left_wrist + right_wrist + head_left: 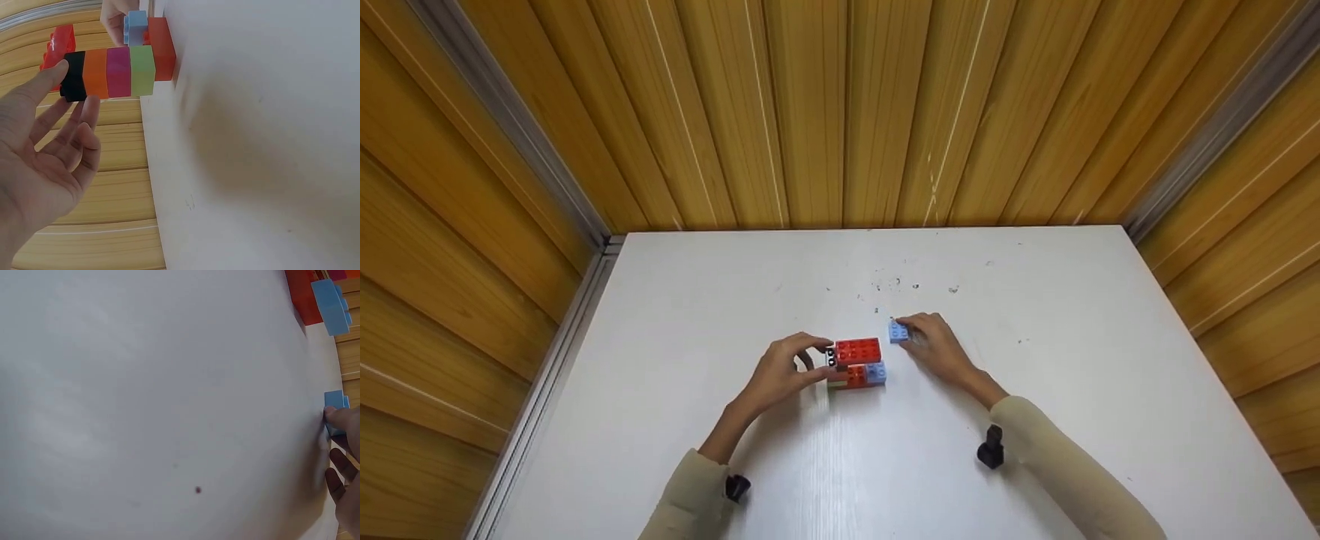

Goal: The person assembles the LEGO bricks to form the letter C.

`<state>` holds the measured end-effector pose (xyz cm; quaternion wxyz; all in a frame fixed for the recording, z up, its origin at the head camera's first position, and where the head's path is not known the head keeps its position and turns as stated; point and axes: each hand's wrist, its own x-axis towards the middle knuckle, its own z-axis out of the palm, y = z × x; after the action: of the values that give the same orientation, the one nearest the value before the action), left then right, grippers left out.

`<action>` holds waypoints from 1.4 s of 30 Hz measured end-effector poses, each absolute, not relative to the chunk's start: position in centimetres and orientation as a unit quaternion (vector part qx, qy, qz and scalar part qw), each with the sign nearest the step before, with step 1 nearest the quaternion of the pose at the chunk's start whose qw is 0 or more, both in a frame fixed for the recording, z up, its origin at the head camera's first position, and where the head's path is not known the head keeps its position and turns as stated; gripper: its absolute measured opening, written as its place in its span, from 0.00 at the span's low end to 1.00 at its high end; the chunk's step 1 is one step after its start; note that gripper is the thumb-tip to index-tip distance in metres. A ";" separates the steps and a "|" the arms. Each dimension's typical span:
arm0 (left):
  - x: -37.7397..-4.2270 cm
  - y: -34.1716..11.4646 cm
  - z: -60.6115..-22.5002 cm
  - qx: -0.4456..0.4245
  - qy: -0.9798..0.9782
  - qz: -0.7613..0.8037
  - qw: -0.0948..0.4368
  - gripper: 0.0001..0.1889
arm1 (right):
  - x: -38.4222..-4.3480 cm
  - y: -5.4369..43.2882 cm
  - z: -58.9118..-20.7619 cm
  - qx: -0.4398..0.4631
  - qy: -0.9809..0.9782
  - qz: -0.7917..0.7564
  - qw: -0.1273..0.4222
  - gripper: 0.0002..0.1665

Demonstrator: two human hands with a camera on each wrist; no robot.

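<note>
In the head view my left hand (780, 371) pinches the top of a toy brick build between thumb and fingers. The left wrist view shows them on a black brick (73, 76), above orange (95, 73), magenta (118, 72) and lime green (142, 70) bricks. This column stands on a long red base brick (162, 50), which also carries a light blue brick (876, 372). A red brick (858, 350) juts out rightward at the top. To the right, my right hand (939, 349) pinches a separate light blue brick (898, 331); whether it touches the table, I cannot tell.
The build stands on a white table (660, 300) with small dark marks (916, 286) beyond the hands. Wood-look panels (810, 112) rise behind and on both sides. Black devices (991, 448) sit at both sleeves.
</note>
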<state>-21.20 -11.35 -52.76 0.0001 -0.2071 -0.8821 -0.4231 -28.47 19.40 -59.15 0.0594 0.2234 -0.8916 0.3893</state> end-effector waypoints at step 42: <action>-21.0 -9.3 -51.1 -0.277 -0.902 -0.327 0.052 0.24 | -22.8 17.8 -54.1 0.254 -0.841 0.478 -0.003 0.22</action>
<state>-21.02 -9.31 -51.07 0.0516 -0.2774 -0.9019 -0.3271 -22.78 17.82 -54.05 -0.0029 0.2536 -0.8411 0.4778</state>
